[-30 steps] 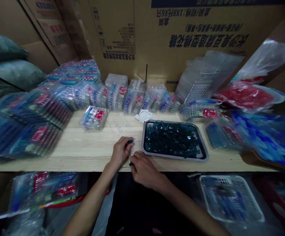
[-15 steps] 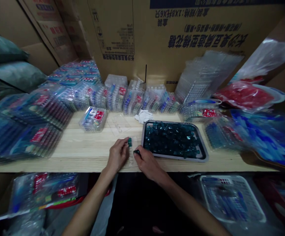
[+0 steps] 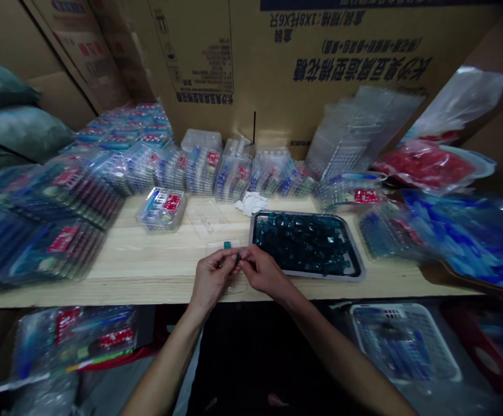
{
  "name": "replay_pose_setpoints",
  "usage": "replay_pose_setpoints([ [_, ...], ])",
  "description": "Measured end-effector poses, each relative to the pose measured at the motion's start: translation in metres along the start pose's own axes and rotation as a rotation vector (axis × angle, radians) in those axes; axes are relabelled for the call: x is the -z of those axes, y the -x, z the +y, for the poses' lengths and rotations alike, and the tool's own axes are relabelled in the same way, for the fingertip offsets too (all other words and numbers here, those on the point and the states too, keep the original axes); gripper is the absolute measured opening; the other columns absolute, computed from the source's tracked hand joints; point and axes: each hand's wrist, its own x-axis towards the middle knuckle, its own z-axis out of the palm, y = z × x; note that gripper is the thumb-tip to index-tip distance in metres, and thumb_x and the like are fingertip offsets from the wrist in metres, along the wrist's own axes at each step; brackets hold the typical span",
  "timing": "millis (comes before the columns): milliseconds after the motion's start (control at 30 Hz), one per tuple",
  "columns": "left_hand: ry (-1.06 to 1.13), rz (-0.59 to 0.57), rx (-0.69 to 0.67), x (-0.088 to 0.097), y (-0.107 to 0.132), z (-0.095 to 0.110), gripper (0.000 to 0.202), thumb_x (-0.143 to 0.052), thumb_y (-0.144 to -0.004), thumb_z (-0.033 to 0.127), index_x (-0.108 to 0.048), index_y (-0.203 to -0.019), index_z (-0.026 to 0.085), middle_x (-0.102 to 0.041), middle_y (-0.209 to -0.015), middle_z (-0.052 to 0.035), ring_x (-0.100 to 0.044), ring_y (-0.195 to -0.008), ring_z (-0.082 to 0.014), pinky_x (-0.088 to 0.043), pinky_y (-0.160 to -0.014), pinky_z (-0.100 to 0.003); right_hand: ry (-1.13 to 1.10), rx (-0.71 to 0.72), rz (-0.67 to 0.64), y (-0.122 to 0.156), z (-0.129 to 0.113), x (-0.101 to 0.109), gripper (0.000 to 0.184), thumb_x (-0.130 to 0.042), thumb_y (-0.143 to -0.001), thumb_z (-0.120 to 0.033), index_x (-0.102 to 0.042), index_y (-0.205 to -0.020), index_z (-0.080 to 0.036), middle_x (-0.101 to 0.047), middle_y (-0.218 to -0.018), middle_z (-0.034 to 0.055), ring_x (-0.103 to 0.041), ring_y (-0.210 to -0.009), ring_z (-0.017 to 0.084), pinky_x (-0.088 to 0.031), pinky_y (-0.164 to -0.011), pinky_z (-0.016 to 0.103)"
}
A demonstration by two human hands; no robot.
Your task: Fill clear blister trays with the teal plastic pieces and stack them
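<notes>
**Grip:** the left hand (image 3: 211,279) and right hand (image 3: 263,270) meet at the fingertips, both pinched closed on a small dark piece (image 3: 237,256); its exact shape is hidden by the fingers.

**Under the hands:** a clear plastic insert (image 3: 226,271) lies on the wooden bench (image 3: 139,271), with a single teal block (image 3: 227,245) sitting on it just above the fingers.

**Metal tray:** a grey-rimmed metal tray (image 3: 307,275) sits just right of the right hand, heaped with dark teal blocks (image 3: 299,242).

**Packs:** sealed plastic packs (image 3: 60,208) stand stacked along the left and back, with one loose pack (image 3: 162,208) nearer the hands.

**Edges:** both wrists cross the bench's front edge, close below the insert; the tray's left rim almost meets the right hand.

**Room:** pale wood stretches between the left hand and the stacked packs.
</notes>
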Motion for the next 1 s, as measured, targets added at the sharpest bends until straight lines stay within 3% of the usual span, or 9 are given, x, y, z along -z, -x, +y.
replay_pose_setpoints([
  [100, -0.045, -0.026, -0.031, -0.004, 0.002, 0.003, 0.037, -0.077, -0.073, 0.039, -0.075, -0.101, 0.015, -0.076, -0.088, -0.0065, -0.068, -0.074, -0.0143, -0.052, -0.071, -0.022, 0.024, -0.014, 0.05, -0.002, 0.0, 0.003, 0.005, -0.053, -0.081, -0.019, -0.051, -0.086, -0.022, -0.061, -0.072, -0.002, -0.057, -0.064, 0.014, -0.039, -0.061, 0.024],
  [267, -0.129, 0.014, -0.071, -0.003, 0.004, 0.002, 0.036, -0.075, -0.074, 0.039, -0.076, -0.1, 0.015, -0.077, -0.087, -0.0067, -0.07, -0.073, -0.016, -0.054, -0.07, -0.024, -0.056, -0.02, 0.018, -0.002, 0.002, 0.003, 0.007, -0.053, -0.082, -0.025, -0.055, -0.087, -0.021, -0.062, -0.074, -0.0017, -0.056, -0.065, 0.013, -0.041, -0.061, 0.024],
  [500, -0.157, -0.089, -0.081, 0.001, 0.007, 0.001, 0.033, -0.07, -0.079, 0.037, -0.076, -0.103, 0.017, -0.077, -0.092, -0.0069, -0.071, -0.084, -0.0188, -0.056, -0.08, -0.028, -0.01, -0.048, 0.026, -0.002, -0.007, 0.007, 0.006, -0.052, -0.083, -0.023, -0.055, -0.08, -0.019, -0.059, -0.069, -0.003, -0.052, -0.061, 0.011, -0.038, -0.058, 0.023],
  [667, -0.252, 0.052, -0.16, -0.005, 0.009, 0.002, 0.033, -0.069, -0.078, 0.033, -0.073, -0.106, 0.017, -0.074, -0.092, -0.0055, -0.07, -0.078, -0.0159, -0.054, -0.074, -0.026, -0.048, -0.033, 0.02, -0.001, -0.006, 0.002, 0.008, -0.051, -0.085, -0.021, -0.057, -0.089, -0.019, -0.067, -0.079, 0.0002, -0.06, -0.07, 0.013, -0.043, -0.064, 0.024],
  [767, -0.309, 0.096, -0.237, -0.009, 0.01, 0.002, 0.027, -0.067, -0.08, 0.032, -0.074, -0.102, 0.019, -0.072, -0.092, -0.0043, -0.069, -0.079, -0.0148, -0.053, -0.073, -0.024, -0.058, -0.089, 0.086, -0.001, -0.005, -0.001, 0.008, -0.052, -0.085, -0.027, -0.054, -0.088, -0.02, -0.065, -0.075, -0.0005, -0.059, -0.068, 0.014, -0.042, -0.063, 0.025],
  [1000, -0.275, 0.096, -0.153, -0.013, 0.012, 0.001, 0.028, -0.067, -0.079, 0.033, -0.07, -0.101, 0.015, -0.075, -0.085, -0.0051, -0.069, -0.071, -0.0152, -0.053, -0.068, -0.023, -0.056, -0.132, 0.125, -0.005, -0.002, 0.0, 0.006, -0.051, -0.081, -0.023, -0.052, -0.076, -0.02, -0.054, -0.065, -0.004, -0.049, -0.059, 0.012, -0.034, -0.055, 0.023],
])
